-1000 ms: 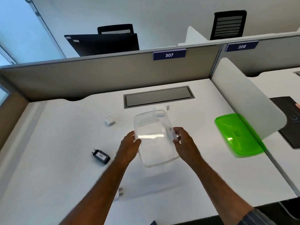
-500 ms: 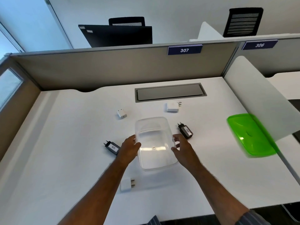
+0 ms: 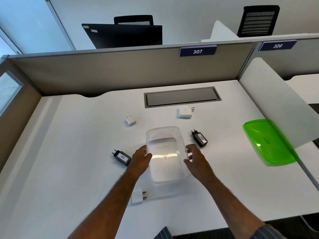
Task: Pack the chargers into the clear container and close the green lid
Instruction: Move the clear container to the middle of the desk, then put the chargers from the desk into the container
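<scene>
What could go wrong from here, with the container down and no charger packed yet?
The white charger with bare prongs lies close under the left forearm and could be swept aside or missed. The translucent green plastic lid sits far right by the desk's edge, against the white divider; a careless reach might knock it off. The clear plastic container may slide when nudged.

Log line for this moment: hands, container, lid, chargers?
left hand on clear container | right hand open beside it | container empty | green lid off | five chargers on desk

White surface point(image 3: 69, 152) with grey cable hatch point(image 3: 182, 97) near beige partition point(image 3: 103, 73) tagged 307 point(image 3: 197, 51); dark monitor point(image 3: 124, 36), two black chairs beyond.
</scene>
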Action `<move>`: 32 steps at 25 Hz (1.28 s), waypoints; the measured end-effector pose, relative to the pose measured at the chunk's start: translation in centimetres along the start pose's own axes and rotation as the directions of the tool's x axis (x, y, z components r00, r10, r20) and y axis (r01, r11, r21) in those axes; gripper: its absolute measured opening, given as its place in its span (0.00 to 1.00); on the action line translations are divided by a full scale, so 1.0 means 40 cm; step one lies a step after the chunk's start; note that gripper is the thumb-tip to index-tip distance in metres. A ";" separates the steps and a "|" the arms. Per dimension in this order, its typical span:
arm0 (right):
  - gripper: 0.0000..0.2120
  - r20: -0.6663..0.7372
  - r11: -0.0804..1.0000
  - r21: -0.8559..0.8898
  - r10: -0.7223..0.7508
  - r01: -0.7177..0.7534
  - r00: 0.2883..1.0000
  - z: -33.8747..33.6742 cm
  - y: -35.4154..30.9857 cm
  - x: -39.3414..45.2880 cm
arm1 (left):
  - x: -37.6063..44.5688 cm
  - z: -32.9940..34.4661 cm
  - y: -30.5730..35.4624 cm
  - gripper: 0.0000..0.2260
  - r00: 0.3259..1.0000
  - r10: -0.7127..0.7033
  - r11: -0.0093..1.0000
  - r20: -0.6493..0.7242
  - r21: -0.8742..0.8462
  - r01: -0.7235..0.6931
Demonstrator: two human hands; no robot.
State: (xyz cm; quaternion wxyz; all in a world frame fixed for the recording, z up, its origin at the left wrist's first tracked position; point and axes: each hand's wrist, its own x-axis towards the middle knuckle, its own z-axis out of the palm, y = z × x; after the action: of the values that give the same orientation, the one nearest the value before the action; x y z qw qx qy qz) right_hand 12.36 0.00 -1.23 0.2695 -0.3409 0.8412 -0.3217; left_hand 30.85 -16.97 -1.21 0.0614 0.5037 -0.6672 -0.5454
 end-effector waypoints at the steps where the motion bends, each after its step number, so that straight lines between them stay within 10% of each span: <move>1: 0.22 0.003 1.000 -0.001 0.000 0.000 1.000 0.001 0.001 0.001 | 0.001 0.001 -0.003 0.15 1.000 -0.002 1.000 0.000 -0.007 0.002; 10: 0.24 -0.009 0.999 -0.031 -0.034 0.034 0.999 -0.001 0.000 0.021 | 0.016 0.001 -0.017 0.23 1.000 -0.004 0.998 -0.018 -0.070 0.003; 16: 0.22 -0.136 0.887 -0.251 -0.428 0.387 0.894 0.014 -0.091 0.008 | -0.008 -0.063 -0.055 0.22 0.971 0.145 0.987 -0.190 0.100 -0.128; 22: 0.15 0.180 0.740 -0.086 -0.646 0.667 0.741 0.138 -0.211 -0.071 | -0.058 -0.151 -0.158 0.22 0.906 0.255 0.930 -0.339 0.342 -0.134; 32: 0.29 0.673 0.688 -0.223 -0.404 0.691 0.620 0.375 -0.166 -0.153 | -0.106 -0.208 -0.367 0.29 0.942 0.141 0.855 -0.304 0.517 0.039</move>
State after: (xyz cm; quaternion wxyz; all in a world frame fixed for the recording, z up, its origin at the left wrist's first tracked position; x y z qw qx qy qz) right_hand 28.90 -4.52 -4.70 0.3046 -0.7221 0.6180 -0.0615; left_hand 47.04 -17.88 -7.49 0.0500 0.5676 -0.7819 -0.2527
